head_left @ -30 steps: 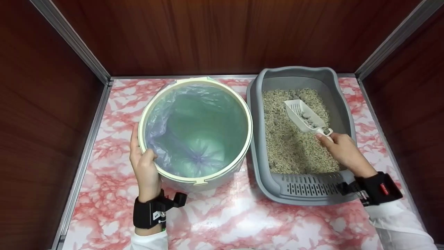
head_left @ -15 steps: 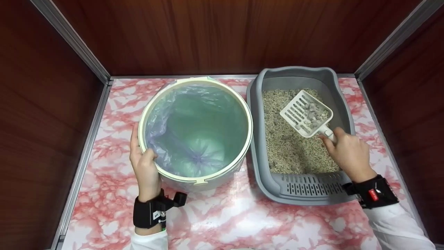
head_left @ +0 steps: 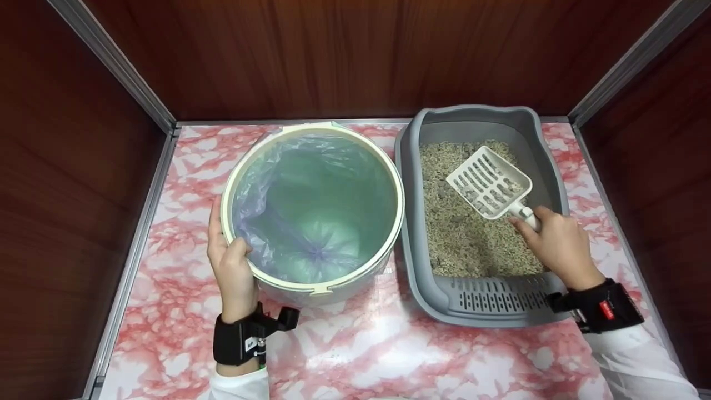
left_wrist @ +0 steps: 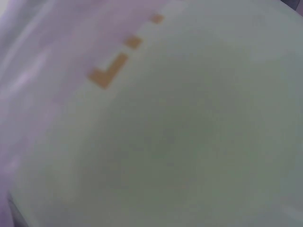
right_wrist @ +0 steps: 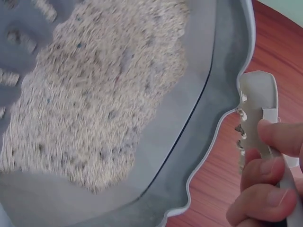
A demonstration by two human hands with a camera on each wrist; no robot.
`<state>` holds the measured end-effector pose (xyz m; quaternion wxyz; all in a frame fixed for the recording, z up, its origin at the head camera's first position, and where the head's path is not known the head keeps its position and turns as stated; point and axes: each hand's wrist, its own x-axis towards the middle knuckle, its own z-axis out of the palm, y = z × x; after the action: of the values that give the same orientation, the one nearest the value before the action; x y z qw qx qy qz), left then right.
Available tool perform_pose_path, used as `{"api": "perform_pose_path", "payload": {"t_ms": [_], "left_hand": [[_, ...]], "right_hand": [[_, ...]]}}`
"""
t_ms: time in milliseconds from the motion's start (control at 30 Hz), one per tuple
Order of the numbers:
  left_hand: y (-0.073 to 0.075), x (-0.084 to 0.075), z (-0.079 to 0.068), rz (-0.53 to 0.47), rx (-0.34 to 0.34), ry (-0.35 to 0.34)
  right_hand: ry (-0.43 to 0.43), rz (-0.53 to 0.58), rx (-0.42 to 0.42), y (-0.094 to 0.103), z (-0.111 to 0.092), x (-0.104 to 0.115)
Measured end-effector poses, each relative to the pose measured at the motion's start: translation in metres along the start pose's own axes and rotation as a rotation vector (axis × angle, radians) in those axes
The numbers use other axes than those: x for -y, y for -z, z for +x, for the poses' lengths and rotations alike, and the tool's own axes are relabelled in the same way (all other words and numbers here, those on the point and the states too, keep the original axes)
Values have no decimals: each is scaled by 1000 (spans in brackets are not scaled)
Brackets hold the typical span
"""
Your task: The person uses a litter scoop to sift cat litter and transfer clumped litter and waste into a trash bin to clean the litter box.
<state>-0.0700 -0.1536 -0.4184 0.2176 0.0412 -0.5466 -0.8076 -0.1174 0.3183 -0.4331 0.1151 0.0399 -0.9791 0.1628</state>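
Observation:
In the head view my right hand point(head_left: 558, 241) grips the handle of a white slotted litter scoop point(head_left: 491, 180), held above the litter. A few bits lie on the scoop, mostly toward its handle end. Below it is a grey litter box point(head_left: 414, 233) filled with grainy tan litter point(head_left: 472, 250). In the right wrist view, my fingers point(right_wrist: 265, 170) wrap the scoop's handle, thumb on top. My left hand point(head_left: 233, 266) holds the left rim of a round bin point(head_left: 397, 222), thumb over the rim. A thin purplish bag point(head_left: 253, 216) lines the bin.
The bin stands close beside the litter box on a red-and-white marbled table point(head_left: 344, 355). Dark wood-grain panels point(head_left: 355, 61) with metal edging enclose the back and both sides. The left wrist view holds only a blurred pale surface with an orange mark point(left_wrist: 109, 71).
The scoop has turned from tilted on its side to face up. Clumps seen on it half a second ago are fewer now, and more slots show. My left hand stays on the bin.

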Motion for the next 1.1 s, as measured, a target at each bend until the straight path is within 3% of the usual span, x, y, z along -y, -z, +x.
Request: {"api": "perform_pose_path", "payload": {"t_ms": [233, 367, 833, 1000, 1100], "left_hand": [[0, -1, -1, 2, -3, 6], [0, -1, -1, 2, -6, 13], [0, -1, 0, 19, -11, 11], [-1, -1, 0, 15, -7, 2], [-1, -1, 0, 1, -4, 4]], "right_hand": [[-95, 158, 210, 8, 5, 0], [-112, 178, 259, 17, 8, 1], [-31, 141, 218, 58, 21, 20], [3, 110, 216, 74, 29, 40], [70, 89, 214, 80, 35, 57]]}}
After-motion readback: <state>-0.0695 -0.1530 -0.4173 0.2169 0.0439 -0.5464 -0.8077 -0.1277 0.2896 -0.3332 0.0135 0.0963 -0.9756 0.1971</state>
